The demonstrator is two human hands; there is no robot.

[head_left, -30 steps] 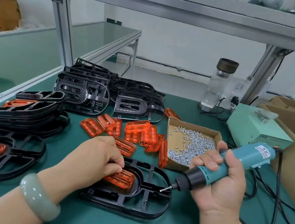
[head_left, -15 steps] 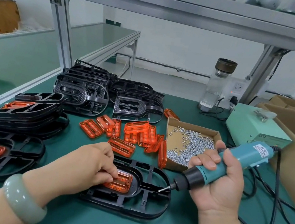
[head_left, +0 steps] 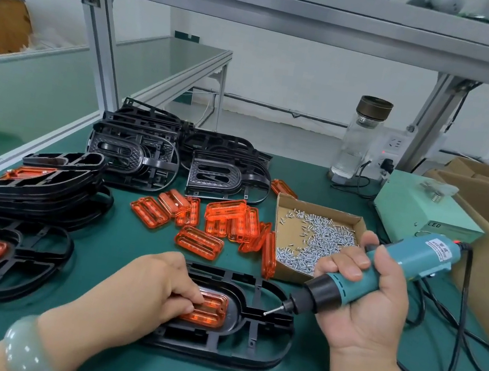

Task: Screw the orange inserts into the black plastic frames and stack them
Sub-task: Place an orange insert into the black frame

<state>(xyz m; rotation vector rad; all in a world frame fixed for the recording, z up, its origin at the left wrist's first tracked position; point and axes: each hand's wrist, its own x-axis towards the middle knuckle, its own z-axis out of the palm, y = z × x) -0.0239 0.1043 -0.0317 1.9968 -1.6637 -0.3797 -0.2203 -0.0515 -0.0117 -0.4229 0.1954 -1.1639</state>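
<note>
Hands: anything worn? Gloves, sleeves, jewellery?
No gloves on the left hand or the right hand, and no sleeves in view. The left wrist carries a smooth, pale green, jade-like bangle. The right wrist is bare: no watch or strap.

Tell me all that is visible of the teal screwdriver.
The screwdriver is electric: teal plastic body with a white label, black nose, thin metal bit. The right hand grips it at the middle, tilted, bit pointing down-left at the black frame; contact is unclear. A black cable leaves its rear.
</note>
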